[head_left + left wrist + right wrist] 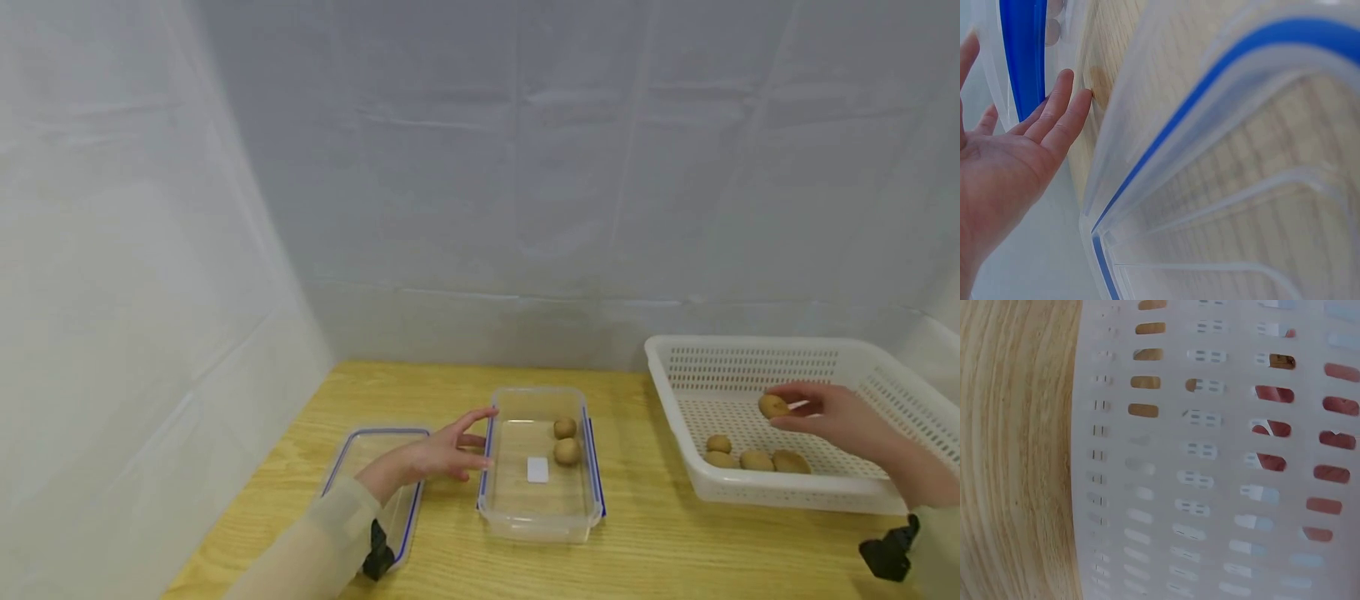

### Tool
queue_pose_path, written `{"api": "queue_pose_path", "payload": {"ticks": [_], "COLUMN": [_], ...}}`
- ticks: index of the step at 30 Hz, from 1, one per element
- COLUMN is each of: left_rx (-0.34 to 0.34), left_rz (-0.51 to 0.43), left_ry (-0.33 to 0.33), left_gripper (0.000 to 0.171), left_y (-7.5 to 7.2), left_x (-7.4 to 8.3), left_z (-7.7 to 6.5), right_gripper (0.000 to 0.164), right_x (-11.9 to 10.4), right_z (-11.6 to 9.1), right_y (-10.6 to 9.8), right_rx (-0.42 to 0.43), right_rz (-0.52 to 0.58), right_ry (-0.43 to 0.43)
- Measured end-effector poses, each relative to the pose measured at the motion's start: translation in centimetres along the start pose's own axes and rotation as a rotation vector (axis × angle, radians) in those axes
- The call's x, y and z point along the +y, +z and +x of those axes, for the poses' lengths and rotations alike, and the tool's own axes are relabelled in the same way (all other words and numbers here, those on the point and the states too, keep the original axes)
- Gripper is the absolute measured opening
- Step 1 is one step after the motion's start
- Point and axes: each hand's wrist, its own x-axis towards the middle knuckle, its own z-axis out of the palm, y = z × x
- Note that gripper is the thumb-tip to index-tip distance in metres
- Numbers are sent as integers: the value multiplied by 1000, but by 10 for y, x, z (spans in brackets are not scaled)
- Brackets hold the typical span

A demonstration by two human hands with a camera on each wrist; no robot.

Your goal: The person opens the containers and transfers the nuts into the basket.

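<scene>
Right wrist: hand (1337,439) half-hidden behind basket (1163,445)

Take the container (534,527) as your landmark on the table (637,550). In it, two potato-like pieces lie at the right side: the farther piece (564,428) is just behind the nearer piece (567,452). To the left of the container is the lid (403,504), under your left forearm; your left hand (438,454) is between both, fingertips at the container's left rim. To the container's right, well apart, stands the basket (750,487); four pieces (756,461) lie along its near wall. Above them, your right hand (843,421) holds another piece (771,406). A sheet (510,208) hangs behind the container.
</scene>
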Motion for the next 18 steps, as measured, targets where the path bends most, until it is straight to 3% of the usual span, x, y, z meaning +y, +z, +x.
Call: {"api": "queue_pose_path", "payload": {"ticks": [9, 14, 18], "left_rx": [4, 6, 5], "left_rz": [-3, -6, -7], "left_ry": [-2, -4, -6], "left_gripper": [79, 80, 79], "left_y": [1, 1, 1], "left_x": [1, 1, 1], "left_z": [-1, -1, -1], "right_gripper": [46, 42, 42], "right_x": [1, 1, 1], "right_z": [9, 16, 21], "right_y": [12, 14, 18], "right_rx": [-56, -68, -135], "right_rz": [16, -35, -26], "right_ry": [-34, -69, -79]}}
